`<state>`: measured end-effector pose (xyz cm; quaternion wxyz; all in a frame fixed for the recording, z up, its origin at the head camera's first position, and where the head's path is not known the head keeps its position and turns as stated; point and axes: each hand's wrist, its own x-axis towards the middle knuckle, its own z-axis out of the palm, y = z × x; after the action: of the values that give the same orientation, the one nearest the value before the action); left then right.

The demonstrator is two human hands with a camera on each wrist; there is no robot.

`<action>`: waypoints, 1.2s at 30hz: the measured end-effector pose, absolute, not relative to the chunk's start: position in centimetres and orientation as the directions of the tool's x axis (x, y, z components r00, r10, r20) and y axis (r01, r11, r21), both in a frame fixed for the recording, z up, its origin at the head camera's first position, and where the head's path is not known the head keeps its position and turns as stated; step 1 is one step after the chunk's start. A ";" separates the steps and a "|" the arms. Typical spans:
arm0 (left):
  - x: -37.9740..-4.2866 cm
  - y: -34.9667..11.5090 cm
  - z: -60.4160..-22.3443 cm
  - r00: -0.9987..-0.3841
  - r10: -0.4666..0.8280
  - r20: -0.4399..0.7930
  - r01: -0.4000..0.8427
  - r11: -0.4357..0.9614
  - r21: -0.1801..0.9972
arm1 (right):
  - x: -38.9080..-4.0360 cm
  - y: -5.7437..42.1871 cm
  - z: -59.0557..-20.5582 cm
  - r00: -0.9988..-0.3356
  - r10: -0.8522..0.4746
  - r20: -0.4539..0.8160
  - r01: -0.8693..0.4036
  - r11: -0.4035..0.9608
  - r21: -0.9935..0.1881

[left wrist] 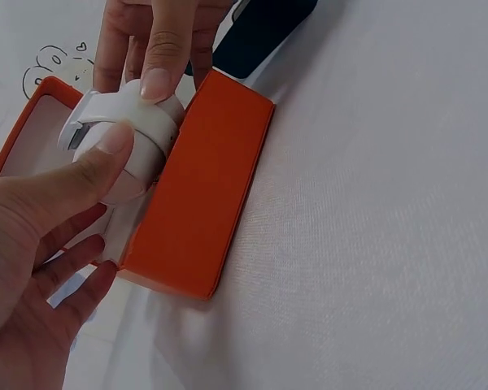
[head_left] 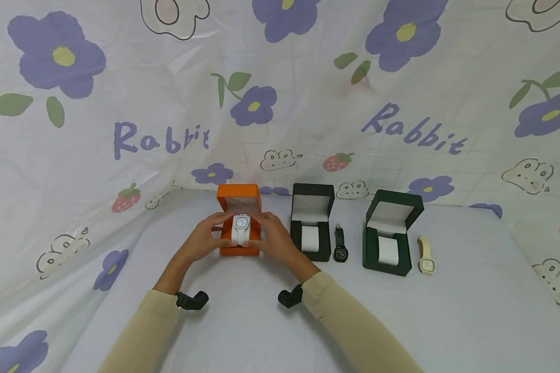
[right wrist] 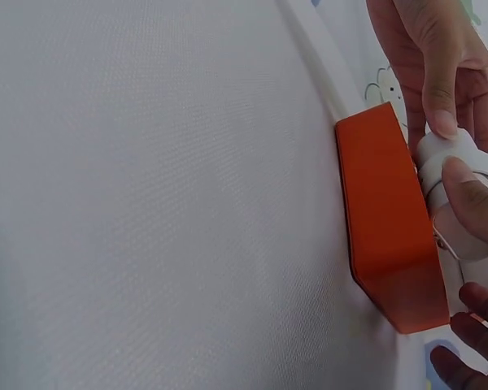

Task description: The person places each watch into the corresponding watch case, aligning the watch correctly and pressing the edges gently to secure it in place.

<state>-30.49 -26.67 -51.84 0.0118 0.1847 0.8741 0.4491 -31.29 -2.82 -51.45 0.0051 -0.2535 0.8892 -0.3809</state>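
A white wristwatch (head_left: pixel 242 223) with a square face is wrapped round a white cushion (left wrist: pixel 153 150) at the mouth of an orange watch box (head_left: pixel 239 252), whose lid stands up behind. My left hand (head_left: pixel 199 241) grips the watch and cushion from the left, its thumb pressed on the strap end. From the right, my right hand (head_left: pixel 278 240) grips the same pair, its thumb also on the strap. Both wrist views show the cushion tilted at the box's front wall (right wrist: pixel 390 211), with the other fingers spread around the box sides.
Right of the orange box stands a black watch box (head_left: pixel 324 243), lid up, with a white cushion inside; a black watch (head_left: pixel 340 251) lies beside it. Farther right are a dark green watch box (head_left: pixel 371 248), also lid up, and a gold-coloured watch (head_left: pixel 427 261). A patterned cloth hangs behind.
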 end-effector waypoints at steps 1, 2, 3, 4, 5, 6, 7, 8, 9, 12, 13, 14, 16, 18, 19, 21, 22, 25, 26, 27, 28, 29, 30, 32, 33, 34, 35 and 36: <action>-30.5 -26.7 -51.9 -0.931 0.335 0.147 0.315 0.531 0.786 | -31.3 -2.9 -51.5 -0.871 -0.455 0.184 -0.447 0.583 -0.679; -30.5 -26.7 -52.0 -0.930 0.336 0.148 0.318 0.537 0.782 | -31.3 -2.9 -51.5 -0.871 -0.455 0.185 -0.448 0.583 -0.678; -30.5 -26.8 -52.0 -0.930 0.337 0.151 0.322 0.539 0.779 | -31.3 -2.9 -51.6 -0.870 -0.456 0.187 -0.450 0.580 -0.679; -30.5 -26.8 -52.1 -0.929 0.338 0.153 0.324 0.541 0.776 | -31.3 -3.0 -51.6 -0.869 -0.458 0.190 -0.453 0.578 -0.679; -30.5 -26.8 -52.1 -0.928 0.337 0.155 0.326 0.542 0.775 | -31.4 -3.0 -51.6 -0.867 -0.459 0.192 -0.455 0.575 -0.680; -30.5 -26.9 -52.2 -0.928 0.338 0.157 0.328 0.541 0.774 | -31.4 -3.1 -51.7 -0.866 -0.462 0.194 -0.458 0.575 -0.678; -30.5 -26.9 -52.2 -0.928 0.338 0.159 0.329 0.541 0.774 | -31.4 -3.1 -51.7 -0.865 -0.462 0.197 -0.461 0.573 -0.678; -30.5 -26.9 -52.2 -0.928 0.337 0.160 0.329 0.540 0.774 | -31.4 -3.1 -51.7 -0.863 -0.464 0.199 -0.463 0.570 -0.679; -30.5 -26.9 -52.2 -0.929 0.335 0.159 0.328 0.540 0.775 | -31.5 -3.1 -51.8 -0.862 -0.465 0.201 -0.464 0.568 -0.680; -30.5 -26.9 -52.2 -0.931 0.333 0.150 0.319 0.542 0.777 | -31.5 -3.3 -51.8 -0.863 -0.463 0.202 -0.464 0.567 -0.681; -30.5 -27.0 -52.2 -0.932 0.333 0.146 0.316 0.543 0.778 | -31.6 -3.3 -51.8 -0.863 -0.463 0.202 -0.463 0.566 -0.682; -30.5 -27.0 -52.2 -0.932 0.332 0.142 0.312 0.544 0.779 | -31.6 -3.3 -51.8 -0.864 -0.462 0.200 -0.461 0.567 -0.683; -30.5 -27.1 -52.2 -0.933 0.332 0.136 0.307 0.542 0.782 | -31.6 -3.4 -51.9 -0.865 -0.460 0.198 -0.459 0.567 -0.684; -30.6 -27.2 -52.3 -0.934 0.333 0.134 0.304 0.537 0.787 | -31.7 -3.5 -52.0 -0.866 -0.460 0.198 -0.458 0.569 -0.682; -30.6 -27.2 -52.4 -0.933 0.334 0.134 0.305 0.535 0.787 | -31.7 -3.5 -52.0 -0.866 -0.459 0.197 -0.457 0.570 -0.683; -30.6 -27.3 -52.5 -0.933 0.334 0.134 0.304 0.533 0.789 | -31.7 -3.5 -52.1 -0.867 -0.457 0.196 -0.455 0.570 -0.684; -30.6 -27.3 -52.6 -0.933 0.334 0.135 0.305 0.531 0.790 | -31.7 -3.6 -52.1 -0.868 -0.457 0.193 -0.453 0.570 -0.686; -30.6 -27.4 -52.8 -0.927 0.341 0.154 0.325 0.527 0.785 | -31.7 -3.6 -52.1 -0.870 -0.455 0.188 -0.448 0.573 -0.687; -30.6 -27.4 -52.9 -0.926 0.342 0.161 0.330 0.525 0.784 | -31.6 -3.6 -52.1 -0.871 -0.455 0.186 -0.447 0.574 -0.686; -30.6 -27.4 -52.9 -0.924 0.343 0.167 0.335 0.524 0.783 | -31.6 -3.6 -52.1 -0.872 -0.455 0.182 -0.445 0.578 -0.685; -30.6 -27.3 -53.0 -0.922 0.345 0.176 0.345 0.522 0.780 | -31.6 -3.6 -52.2 -0.872 -0.455 0.182 -0.445 0.581 -0.682; -30.6 -27.3 -53.0 -0.921 0.346 0.180 0.349 0.524 0.777 | -31.7 -3.7 -52.2 -0.873 -0.453 0.182 -0.445 0.584 -0.678; -30.5 -27.3 -53.0 -0.922 0.344 0.179 0.347 0.526 0.776 | -31.7 -3.7 -52.3 -0.873 -0.453 0.183 -0.446 0.586 -0.676; -30.5 -27.1 -53.0 -0.924 0.342 0.174 0.343 0.534 0.773 | -31.8 -3.7 -52.3 -0.873 -0.452 0.183 -0.447 0.591 -0.671; -30.5 -27.1 -52.9 -0.925 0.340 0.168 0.338 0.540 0.771 | -31.8 -3.7 -52.4 -0.874 -0.451 0.182 -0.446 0.594 -0.669; -30.5 -27.0 -52.8 -0.927 0.338 0.162 0.334 0.548 0.767 | -31.8 -3.7 -52.4 -0.873 -0.452 0.181 -0.447 0.595 -0.668; -30.5 -26.9 -52.8 -0.929 0.336 0.153 0.326 0.555 0.765 | -31.8 -3.7 -52.4 -0.873 -0.453 0.179 -0.446 0.596 -0.668; -30.5 -26.9 -52.7 -0.931 0.335 0.147 0.322 0.561 0.763 | -31.8 -3.8 -52.3 -0.873 -0.454 0.178 -0.446 0.595 -0.669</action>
<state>-30.50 -26.89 -52.68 0.0074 0.1859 0.8833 0.4303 -31.80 -3.76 -52.35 0.0056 -0.2521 0.8930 -0.3729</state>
